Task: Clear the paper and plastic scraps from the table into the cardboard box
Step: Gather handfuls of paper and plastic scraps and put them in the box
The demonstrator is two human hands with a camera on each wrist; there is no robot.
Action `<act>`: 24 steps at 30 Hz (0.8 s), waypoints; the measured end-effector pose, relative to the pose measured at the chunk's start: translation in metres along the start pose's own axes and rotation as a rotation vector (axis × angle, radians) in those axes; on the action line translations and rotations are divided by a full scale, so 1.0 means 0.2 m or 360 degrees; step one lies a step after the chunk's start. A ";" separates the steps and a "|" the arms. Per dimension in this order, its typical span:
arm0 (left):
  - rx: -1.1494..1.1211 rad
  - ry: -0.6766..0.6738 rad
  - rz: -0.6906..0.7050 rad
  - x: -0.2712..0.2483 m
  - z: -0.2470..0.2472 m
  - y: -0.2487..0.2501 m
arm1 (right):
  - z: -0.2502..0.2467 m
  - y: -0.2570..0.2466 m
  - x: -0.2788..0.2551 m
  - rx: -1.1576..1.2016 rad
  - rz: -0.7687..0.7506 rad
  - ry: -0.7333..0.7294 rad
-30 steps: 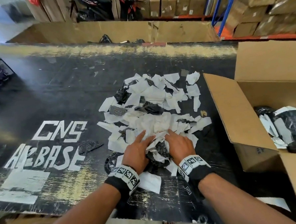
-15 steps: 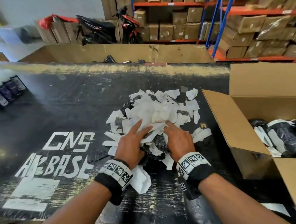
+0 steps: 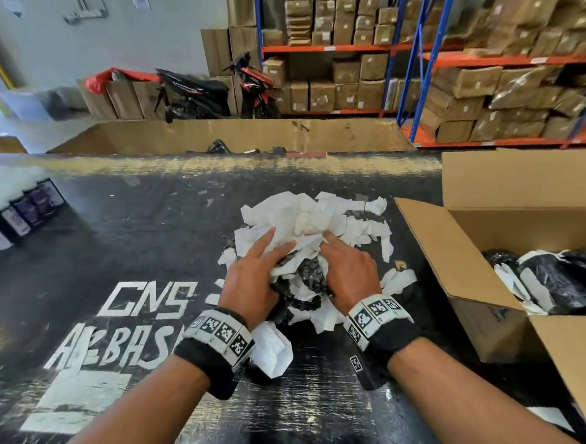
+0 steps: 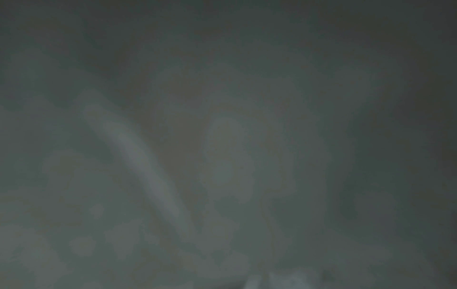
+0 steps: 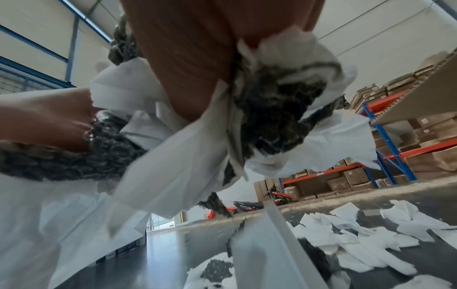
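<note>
A bundle of white paper and black plastic scraps [image 3: 302, 228] is bunched between my two hands above the black table [image 3: 114, 239]. My left hand [image 3: 256, 268] grips its left side, index and middle fingers laid over the top. My right hand [image 3: 345, 266] clutches the right side. In the right wrist view the bundle [image 5: 272, 109] hangs from my palm, off the table. Loose scraps [image 3: 401, 278] still lie on the table beside the hands. The open cardboard box [image 3: 458, 263] stands at the right with scraps [image 3: 562, 280] inside. The left wrist view is dark and blurred.
A crumpled white sheet [image 3: 272, 353] lies under my left wrist. Small dark packages [image 3: 20, 214] line the table's left edge. A long cardboard bin [image 3: 245, 135] runs behind the table. Beyond it stand motorbikes [image 3: 194, 90] and shelves of cartons [image 3: 482, 90].
Both hands have raked the spread-out scraps together into one bundle and raised it off the table. The head view has tilted up.
</note>
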State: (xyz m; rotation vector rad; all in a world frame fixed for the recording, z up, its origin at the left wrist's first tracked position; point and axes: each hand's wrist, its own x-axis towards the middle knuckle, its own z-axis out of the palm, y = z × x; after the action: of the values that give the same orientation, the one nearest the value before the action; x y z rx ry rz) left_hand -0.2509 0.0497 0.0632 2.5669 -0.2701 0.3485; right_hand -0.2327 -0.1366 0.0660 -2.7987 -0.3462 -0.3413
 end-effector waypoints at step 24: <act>-0.0018 0.0282 0.0497 0.29 -0.33 0.81 | -0.92 0.23 -0.05 -0.0273 0.0137 0.0524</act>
State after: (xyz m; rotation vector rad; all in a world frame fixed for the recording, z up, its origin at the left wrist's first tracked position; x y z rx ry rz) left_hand -0.2504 -0.0588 0.2135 2.4616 -0.6066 0.6823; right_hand -0.2665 -0.2398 0.2211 -2.8415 -0.1252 -0.8330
